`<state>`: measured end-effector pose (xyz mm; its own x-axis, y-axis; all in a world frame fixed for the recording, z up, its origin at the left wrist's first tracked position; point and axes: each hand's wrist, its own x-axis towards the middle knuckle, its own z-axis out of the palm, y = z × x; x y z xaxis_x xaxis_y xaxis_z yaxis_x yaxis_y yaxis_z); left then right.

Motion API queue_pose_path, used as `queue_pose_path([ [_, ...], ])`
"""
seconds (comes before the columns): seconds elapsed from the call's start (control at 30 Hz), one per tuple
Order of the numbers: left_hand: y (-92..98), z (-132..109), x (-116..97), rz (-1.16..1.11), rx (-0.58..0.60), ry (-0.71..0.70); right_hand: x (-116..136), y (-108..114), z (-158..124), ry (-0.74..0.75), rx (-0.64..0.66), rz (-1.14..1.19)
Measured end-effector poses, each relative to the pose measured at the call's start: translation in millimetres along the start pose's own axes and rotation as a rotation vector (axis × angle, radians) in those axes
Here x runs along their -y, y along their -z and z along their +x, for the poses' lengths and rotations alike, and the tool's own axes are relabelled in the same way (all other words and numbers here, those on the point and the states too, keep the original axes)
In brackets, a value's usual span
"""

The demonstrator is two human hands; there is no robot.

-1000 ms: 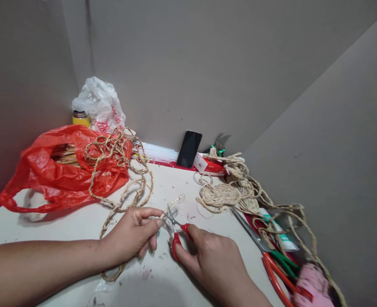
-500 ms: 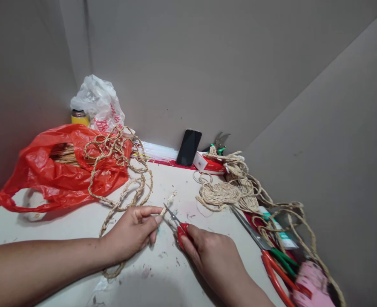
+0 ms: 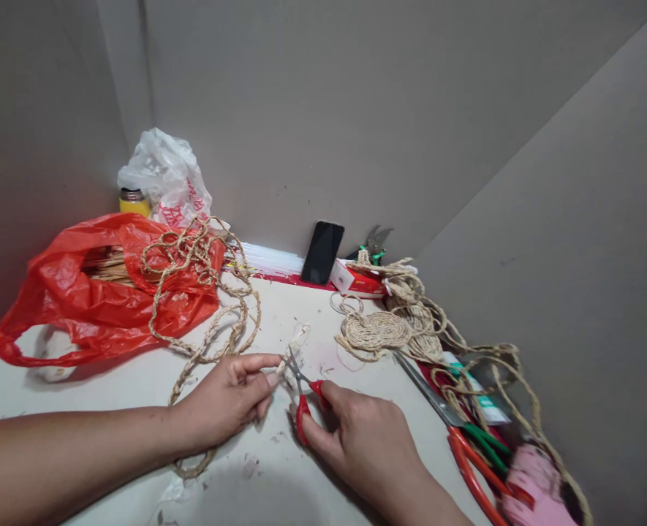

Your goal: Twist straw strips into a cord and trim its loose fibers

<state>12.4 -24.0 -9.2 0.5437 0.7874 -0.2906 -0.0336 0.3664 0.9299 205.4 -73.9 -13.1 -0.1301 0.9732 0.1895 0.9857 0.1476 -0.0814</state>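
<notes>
The left hand [image 3: 242,389] is closed in a pinch, index fingertip and thumb meeting on a pale cord [image 3: 297,341], whose thin end sticks out past the fingertips over the middle of the table [image 3: 235,504]. The right hand [image 3: 364,432] is curled through the red handles of the small scissors [image 3: 300,378], which stand part open with the blades at the cord, just beyond the left fingertips; whether the edges touch it is too fine to tell. The cord looks like dry plant fibre and should be very light, fairly stiff when short yet soft enough to bend, rough rather than slippery, its loose wisps probably apt to fray. A firm pinch close behind the blades seems the best hold, keeping the free end from folding away, though the index finger then lies near the edges and wants to stay back. A braided rope [image 3: 246,321] trails from the red bag [image 3: 54,292] and passes under the left forearm; whether it joins the cord is hidden by the hand.
</notes>
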Motion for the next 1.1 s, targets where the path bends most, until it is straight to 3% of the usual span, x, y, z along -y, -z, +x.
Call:
queue_pose_path([
  [0.2,0.1,1.3,-2.8,0.010,-0.003,0.019,0.0,-3.0,0.6,0.009,-0.025,0.007],
  [0.47,1.0,0.9,-3.2,-0.030,0.006,0.030,-7.2,-4.1,0.3,0.018,0.035,0.158],
  [0.57,1.4,1.2,-3.0,-0.053,0.010,0.026,-7.7,-5.5,2.4,-0.066,0.031,0.408],
  [0.7,5.0,5.2,2.1,-0.116,0.006,0.016,-0.2,-1.8,7.8,-0.276,-0.005,0.942],
  [0.8,7.1,6.2,4.3,-0.070,0.023,-0.011,9.3,4.3,15.9,-0.448,0.059,1.244],
  [0.9,7.1,3.4,1.7,0.048,0.048,-0.070,19.8,10.4,29.4,-0.493,0.123,1.410],
  [1.1,6.8,0.9,-0.8,0.061,-0.027,-0.158,40.4,6.6,57.2,-0.540,0.096,1.561],
])
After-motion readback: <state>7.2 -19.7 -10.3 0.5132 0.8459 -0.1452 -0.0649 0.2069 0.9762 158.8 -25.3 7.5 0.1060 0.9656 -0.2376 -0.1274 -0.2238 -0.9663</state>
